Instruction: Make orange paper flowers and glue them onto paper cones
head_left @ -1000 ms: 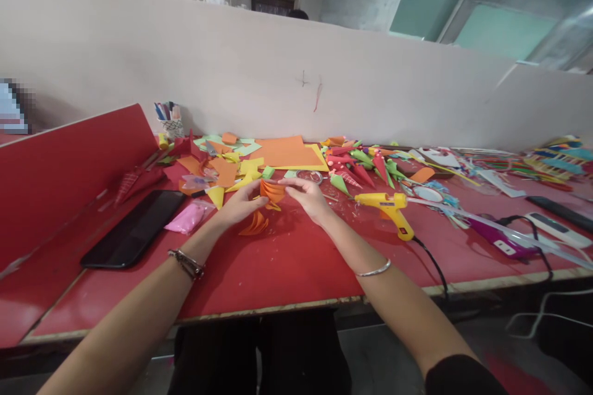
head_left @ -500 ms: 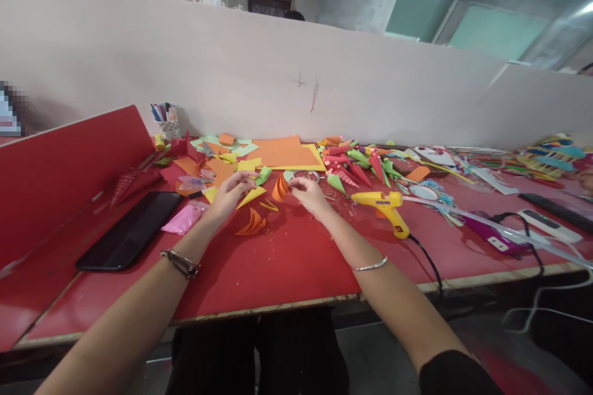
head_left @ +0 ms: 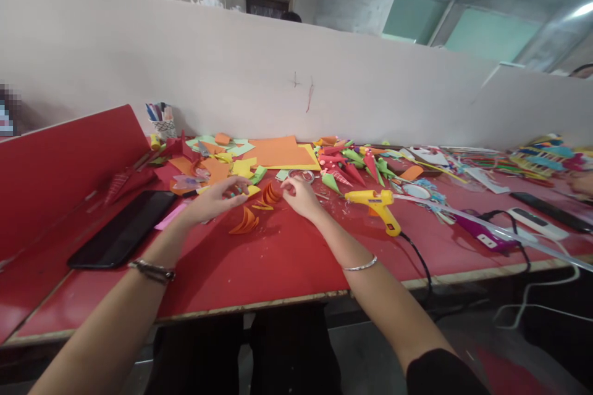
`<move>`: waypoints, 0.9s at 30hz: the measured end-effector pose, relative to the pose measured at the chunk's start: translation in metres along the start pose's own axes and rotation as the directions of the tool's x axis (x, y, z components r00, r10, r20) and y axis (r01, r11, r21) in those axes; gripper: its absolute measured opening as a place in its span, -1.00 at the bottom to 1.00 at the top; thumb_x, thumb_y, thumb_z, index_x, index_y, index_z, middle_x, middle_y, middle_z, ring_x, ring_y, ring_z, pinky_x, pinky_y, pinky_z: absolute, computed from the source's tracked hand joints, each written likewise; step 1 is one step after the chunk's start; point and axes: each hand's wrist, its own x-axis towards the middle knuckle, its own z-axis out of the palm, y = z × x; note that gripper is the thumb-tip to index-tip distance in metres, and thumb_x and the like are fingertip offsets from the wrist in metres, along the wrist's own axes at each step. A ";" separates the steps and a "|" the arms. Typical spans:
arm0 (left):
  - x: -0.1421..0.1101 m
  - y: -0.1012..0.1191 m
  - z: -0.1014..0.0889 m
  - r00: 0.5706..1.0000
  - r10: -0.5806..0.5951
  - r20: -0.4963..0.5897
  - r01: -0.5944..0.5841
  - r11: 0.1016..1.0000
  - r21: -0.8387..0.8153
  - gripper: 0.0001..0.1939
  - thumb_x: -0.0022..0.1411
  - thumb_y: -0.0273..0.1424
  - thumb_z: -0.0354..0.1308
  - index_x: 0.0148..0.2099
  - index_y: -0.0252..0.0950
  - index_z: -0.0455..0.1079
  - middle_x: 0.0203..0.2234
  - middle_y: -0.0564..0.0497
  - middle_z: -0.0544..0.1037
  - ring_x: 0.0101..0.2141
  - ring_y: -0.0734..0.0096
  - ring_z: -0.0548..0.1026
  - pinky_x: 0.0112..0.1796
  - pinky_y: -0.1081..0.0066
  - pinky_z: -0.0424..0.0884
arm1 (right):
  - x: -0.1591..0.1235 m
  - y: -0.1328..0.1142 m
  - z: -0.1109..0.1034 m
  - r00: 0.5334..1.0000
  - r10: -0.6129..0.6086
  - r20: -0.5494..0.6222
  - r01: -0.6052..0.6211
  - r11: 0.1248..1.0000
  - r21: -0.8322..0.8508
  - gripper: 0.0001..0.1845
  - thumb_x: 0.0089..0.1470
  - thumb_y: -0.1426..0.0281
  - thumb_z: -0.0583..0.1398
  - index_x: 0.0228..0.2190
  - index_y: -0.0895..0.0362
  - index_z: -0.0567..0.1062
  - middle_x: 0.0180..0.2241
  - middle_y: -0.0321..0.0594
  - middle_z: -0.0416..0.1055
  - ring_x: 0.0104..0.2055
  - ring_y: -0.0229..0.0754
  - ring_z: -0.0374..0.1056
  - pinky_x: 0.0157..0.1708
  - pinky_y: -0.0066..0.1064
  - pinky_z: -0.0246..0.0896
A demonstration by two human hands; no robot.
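Note:
My left hand (head_left: 217,199) is above the table, fingers loosely bent and apart from the thumb, with no held thing showing. A small green spot shows by its fingertips, too small to name. My right hand (head_left: 301,199) is open with bent fingers, just right of a stack of curved orange paper pieces (head_left: 270,194). A narrow gap appears between the fingertips and that stack. Thin yellow paper strips (head_left: 262,207) lie beside it. Nearer to me, a second group of curved orange paper pieces (head_left: 244,222) rests on the red table (head_left: 287,265).
A yellow glue gun (head_left: 377,205) lies right of my hands, its black cord over the table edge. Red and green paper cones (head_left: 345,170) are piled behind. Orange sheets (head_left: 273,151) lie at the back. A black phone (head_left: 123,228) and pen cup (head_left: 163,128) are left.
My hands have moved apart; the left went left. The orange paper stack, first between both hands, then in my right fingers, now sits lower on the table. The view shifted slightly.

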 end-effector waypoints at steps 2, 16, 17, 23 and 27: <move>-0.012 0.000 -0.005 0.990 -0.065 0.125 0.048 0.990 0.131 -0.55 -0.01 -0.18 0.09 -0.06 -0.24 0.27 -0.32 0.01 0.43 -0.37 0.40 0.37 -0.35 0.47 0.29 | 0.001 -0.001 0.000 0.999 -0.041 -0.006 0.041 0.999 -0.018 -0.85 -0.15 0.53 0.06 -0.48 0.15 0.41 -0.45 -0.24 0.27 -0.44 -0.26 0.20 -0.34 -0.38 0.15; -0.036 -0.007 0.015 0.992 -0.107 0.074 0.077 0.941 0.330 -0.74 0.08 -0.22 -0.03 -0.23 -0.26 0.29 -0.47 0.03 0.41 -0.51 0.45 0.32 -0.49 0.50 0.20 | 0.000 -0.009 -0.001 0.993 -0.113 0.039 0.114 0.993 -0.008 -0.85 -0.10 0.54 0.04 -0.51 0.15 0.39 -0.45 -0.26 0.24 -0.46 -0.29 0.16 -0.41 -0.44 0.11; -0.036 -0.007 0.016 0.993 -0.099 0.070 0.072 0.944 0.322 -0.75 0.08 -0.22 -0.03 -0.25 -0.26 0.29 -0.47 0.03 0.41 -0.52 0.45 0.31 -0.49 0.50 0.20 | -0.001 -0.011 -0.001 0.990 -0.129 0.048 0.129 0.991 0.022 -0.85 -0.09 0.54 0.04 -0.48 0.15 0.39 -0.44 -0.26 0.24 -0.46 -0.30 0.16 -0.41 -0.45 0.12; -0.032 -0.007 0.018 0.998 -0.052 0.021 0.042 0.948 0.315 -0.83 0.06 -0.30 -0.03 -0.33 -0.28 0.26 -0.54 0.07 0.36 -0.55 0.49 0.28 -0.50 0.51 0.19 | -0.007 -0.031 -0.004 0.957 -0.252 0.144 0.214 0.947 0.238 -0.78 0.00 0.43 0.05 -0.25 0.09 0.36 -0.37 -0.27 0.25 -0.37 -0.31 0.22 -0.36 -0.48 0.17; -0.026 0.000 0.018 0.995 -0.028 -0.096 0.051 0.970 0.238 -0.82 0.02 -0.31 -0.01 -0.30 -0.29 0.25 -0.52 0.08 0.34 -0.53 0.51 0.27 -0.48 0.51 0.21 | -0.010 -0.038 -0.005 0.940 -0.251 0.231 0.169 0.932 0.321 -0.80 -0.02 0.35 0.11 -0.28 0.06 0.39 -0.31 -0.27 0.27 -0.34 -0.31 0.24 -0.34 -0.45 0.19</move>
